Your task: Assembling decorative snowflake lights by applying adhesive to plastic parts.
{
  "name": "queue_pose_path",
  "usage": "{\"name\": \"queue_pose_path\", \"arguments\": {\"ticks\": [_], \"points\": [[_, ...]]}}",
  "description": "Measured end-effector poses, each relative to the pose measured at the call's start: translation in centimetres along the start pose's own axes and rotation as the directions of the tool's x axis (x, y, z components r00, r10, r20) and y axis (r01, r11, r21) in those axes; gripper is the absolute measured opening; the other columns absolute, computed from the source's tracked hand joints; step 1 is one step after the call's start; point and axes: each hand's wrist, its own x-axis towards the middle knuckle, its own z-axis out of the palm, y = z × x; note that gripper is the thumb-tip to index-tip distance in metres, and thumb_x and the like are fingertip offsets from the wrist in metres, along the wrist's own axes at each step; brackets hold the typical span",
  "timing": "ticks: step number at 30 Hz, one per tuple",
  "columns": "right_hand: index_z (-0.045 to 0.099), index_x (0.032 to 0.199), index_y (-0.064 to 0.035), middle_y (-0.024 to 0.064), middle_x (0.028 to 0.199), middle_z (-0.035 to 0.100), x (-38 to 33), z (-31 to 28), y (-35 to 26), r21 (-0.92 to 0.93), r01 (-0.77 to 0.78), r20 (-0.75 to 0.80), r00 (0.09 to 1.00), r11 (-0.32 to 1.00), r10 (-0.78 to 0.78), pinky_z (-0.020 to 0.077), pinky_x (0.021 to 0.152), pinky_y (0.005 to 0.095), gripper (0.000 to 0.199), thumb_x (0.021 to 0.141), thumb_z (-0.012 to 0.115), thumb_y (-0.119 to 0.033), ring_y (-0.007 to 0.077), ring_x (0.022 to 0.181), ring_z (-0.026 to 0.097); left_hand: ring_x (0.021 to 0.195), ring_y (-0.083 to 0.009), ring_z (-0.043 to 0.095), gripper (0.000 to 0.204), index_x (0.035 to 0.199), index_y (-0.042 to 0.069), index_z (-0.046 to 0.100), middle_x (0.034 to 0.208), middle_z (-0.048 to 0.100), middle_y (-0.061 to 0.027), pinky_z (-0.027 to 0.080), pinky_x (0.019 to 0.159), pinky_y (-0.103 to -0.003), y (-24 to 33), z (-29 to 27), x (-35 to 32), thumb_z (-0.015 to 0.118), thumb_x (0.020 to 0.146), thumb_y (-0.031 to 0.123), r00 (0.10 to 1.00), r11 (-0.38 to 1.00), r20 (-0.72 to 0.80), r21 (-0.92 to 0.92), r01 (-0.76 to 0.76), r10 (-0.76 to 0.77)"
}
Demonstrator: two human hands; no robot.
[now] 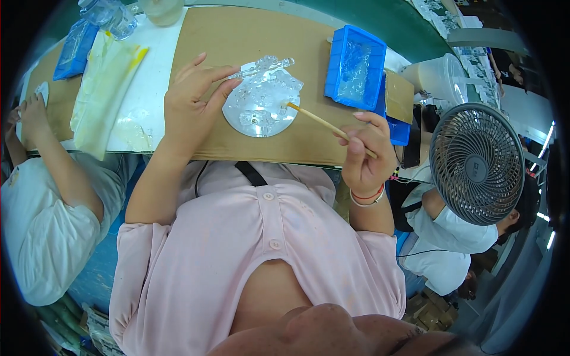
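Observation:
My left hand (pixel 193 98) pinches one end of a clear, glassy piece (pixel 270 64) between thumb and fingertips. The piece is held over the far edge of a white round disc (pixel 238 121). Small clear bits or drops cover much of the disc, too fine to tell apart. In my right hand (pixel 369 148) is a thin wooden stick (pixel 320 121), gripped near its back end. Its darker tip points left and reaches the disc's right side; whether it touches the surface I cannot tell. A sheet of brown cardboard (pixel 202 35) lies under the disc.
Right of the disc stands a blue tray (pixel 330 71) with clear pieces inside. A grey fan (pixel 477 169) and a white tub (pixel 436 77) are farther right. At left lie a yellowish plastic bag (pixel 105 89) and a blue packet (pixel 75 50). People sit on both sides.

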Motion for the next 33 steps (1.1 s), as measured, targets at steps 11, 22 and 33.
{"name": "queue_pose_path", "arguments": {"ticks": [11,22,33], "points": [[0.055,0.081,-0.0058,0.0049,0.069,0.06,1.1,2.2,0.6,0.011,0.124,0.089,0.988,0.992,-0.124,0.0507,0.079,0.0412,0.012,0.082,0.066,-0.002,0.0201,0.06,0.058,0.076,-0.0193,0.064,0.015,0.092,0.009,0.072,0.078,0.069,-0.0046,0.045,0.098,-0.043,0.1,0.3,0.1,0.074,0.077,0.011,0.999,1.0,-0.049,-0.006,-0.013,0.013],[0.055,0.081,-0.0043,0.005,0.069,0.059,0.9,2.4,0.3,0.057,0.092,0.07,0.993,0.994,-0.096,0.0515,0.076,0.0413,0.009,0.084,0.063,-0.001,0.021,0.059,0.057,0.075,-0.0179,0.064,0.014,0.09,0.007,0.072,0.082,0.07,-0.0042,0.045,0.099,-0.044,0.3,0.0,-0.1,0.075,0.076,0.008,0.999,0.999,-0.033,0.028,-0.028,0.029],[0.052,0.092,-0.0027,0.0096,0.07,0.064,0.9,2.8,1.0,0.081,0.069,0.159,0.984,0.994,-0.081,0.0494,0.081,0.04,0.01,0.095,0.055,-0.012,0.0225,0.067,0.063,0.078,-0.0182,0.065,0.018,0.092,0.006,0.071,0.084,0.07,-0.0048,0.044,0.098,-0.045,0.2,-0.1,-0.5,0.076,0.075,0.007,0.997,0.998,-0.052,0.025,-0.054,0.056]]}}
